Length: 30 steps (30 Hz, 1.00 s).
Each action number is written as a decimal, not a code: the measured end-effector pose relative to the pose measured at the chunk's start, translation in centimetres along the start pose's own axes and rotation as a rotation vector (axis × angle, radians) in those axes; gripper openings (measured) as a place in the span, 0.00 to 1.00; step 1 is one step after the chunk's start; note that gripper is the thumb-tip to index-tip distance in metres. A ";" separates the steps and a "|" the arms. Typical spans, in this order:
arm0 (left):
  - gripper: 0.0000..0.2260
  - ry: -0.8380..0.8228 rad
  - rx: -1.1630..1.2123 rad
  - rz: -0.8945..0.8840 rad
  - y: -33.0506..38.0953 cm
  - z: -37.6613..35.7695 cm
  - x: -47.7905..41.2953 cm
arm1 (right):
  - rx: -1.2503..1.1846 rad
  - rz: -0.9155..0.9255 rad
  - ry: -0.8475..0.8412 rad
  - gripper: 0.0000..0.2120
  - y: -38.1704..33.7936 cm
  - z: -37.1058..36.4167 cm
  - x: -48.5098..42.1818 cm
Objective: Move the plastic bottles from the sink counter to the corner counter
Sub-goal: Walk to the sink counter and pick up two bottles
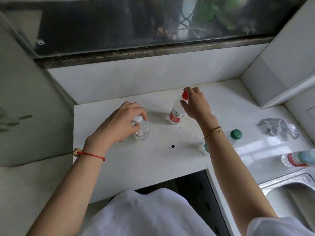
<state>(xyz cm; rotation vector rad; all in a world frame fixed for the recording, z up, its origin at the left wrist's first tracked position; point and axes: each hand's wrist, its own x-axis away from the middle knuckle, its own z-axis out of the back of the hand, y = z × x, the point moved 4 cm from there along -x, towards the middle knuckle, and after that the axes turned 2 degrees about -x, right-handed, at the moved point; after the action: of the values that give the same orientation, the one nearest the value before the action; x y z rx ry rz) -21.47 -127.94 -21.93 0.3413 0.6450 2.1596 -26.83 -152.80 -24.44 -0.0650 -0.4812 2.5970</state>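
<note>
Two clear plastic bottles stand upright on the white corner counter. My left hand grips the neck of the white-capped bottle. Further back, my right hand is closed around the top of the red-capped bottle, which has a red and white label. A green-capped bottle stands to the right, partly hidden behind my right forearm. Another bottle with a red and blue label lies on its side on the sink counter at the right edge.
A steel sink fills the lower right. A crumpled clear plastic piece lies on the counter behind it. A small dark spot marks the corner counter. Tiled walls and a window ledge close off the back.
</note>
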 end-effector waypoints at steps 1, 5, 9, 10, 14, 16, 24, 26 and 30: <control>0.12 -0.002 0.002 0.007 0.1 -0.1 -0.1 | -0.015 -0.003 0.000 0.18 0.1 -0.3 -0.3; 0.12 0.009 0.000 0.004 0.7 -0.1 -0.5 | -0.069 -0.025 0.027 0.14 0.0 -0.8 -0.7; 0.12 0.008 -0.003 0.007 1.1 -0.1 -0.5 | -0.148 -0.036 0.039 0.13 0.1 -0.8 -0.4; 0.12 0.009 -0.004 0.006 1.1 -0.2 -0.4 | -0.166 -0.036 0.041 0.13 0.1 -0.7 -0.1; 0.12 0.010 -0.007 -0.008 1.7 -0.2 -0.2 | -0.225 -0.032 0.076 0.13 0.4 -0.3 2.1; 0.12 0.010 -0.015 -0.026 2.1 -0.2 -0.1 | -0.251 -0.030 0.113 0.15 0.5 0.5 3.4; 0.12 -0.002 -0.022 -0.088 3.9 -1.0 0.8 | -0.264 -0.050 0.138 0.16 0.5 2.7 10.3; 0.13 -0.009 -0.028 -0.110 4.5 -1.3 1.1 | -0.263 -0.061 0.143 0.16 0.6 3.1 12.1; 0.13 -0.033 -0.039 -0.154 6.1 -1.8 1.9 | -0.276 -0.094 0.162 0.15 0.8 3.8 15.5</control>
<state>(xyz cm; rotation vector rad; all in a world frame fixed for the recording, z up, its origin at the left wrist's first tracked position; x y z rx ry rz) -27.42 -130.27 -20.02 0.2958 0.5903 2.0132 -41.31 -147.29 -20.48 -0.3351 -0.7590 2.3943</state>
